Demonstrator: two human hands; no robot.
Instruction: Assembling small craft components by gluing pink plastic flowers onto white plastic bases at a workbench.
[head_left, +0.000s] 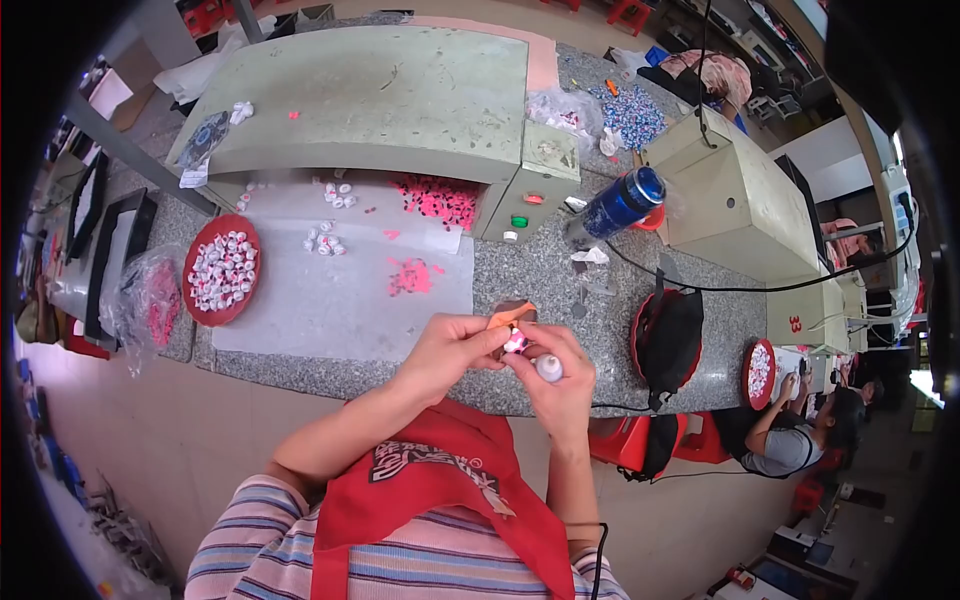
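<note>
Open white sheet (330, 300) between red plate (222, 268) and black bag (668, 335).

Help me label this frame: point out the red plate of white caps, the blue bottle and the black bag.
Red plate (197, 296), head view, bare lower rim.
Blue bottle (622, 203), head view, middle of its body.
Black bag (668, 335), head view, centre of its front.

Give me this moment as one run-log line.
left hand: pinches small pink piece | right hand: holds small white cap | both above grey stone counter | red round tray of white caps at left
</note>
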